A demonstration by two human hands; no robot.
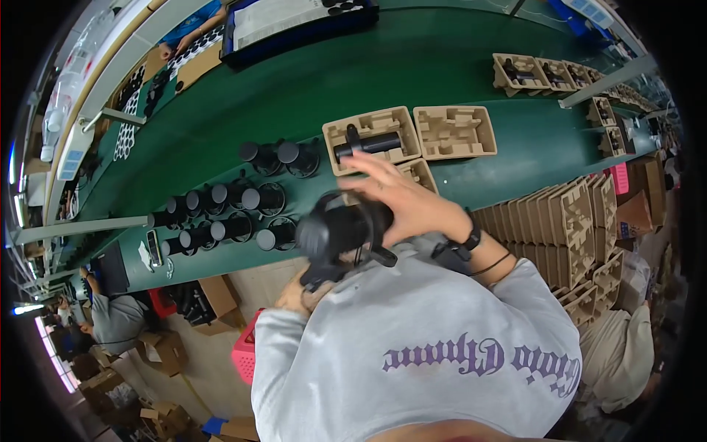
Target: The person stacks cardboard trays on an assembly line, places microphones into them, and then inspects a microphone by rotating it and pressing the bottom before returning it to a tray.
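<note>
My right hand (403, 200) lies over the top of a black cylindrical device (340, 230) and holds it against my chest, just above my grey sweatshirt. My left hand (298, 293) grips the device's lower end from below and is mostly hidden by it. Just beyond my right hand, a brown pulp tray (423, 175) sits on the green conveyor belt (412, 74). Behind it, another pulp tray (368, 121) has a black device lying in it, and an empty pulp tray (453, 131) is beside that one.
Several black cylinders (236, 214) stand in rows on the belt to my left. Stacks of pulp trays (571, 221) fill the right side, with more filled trays (541, 72) further along. A pink basket (245, 355) is below the belt. A co-worker (114, 318) sits lower left.
</note>
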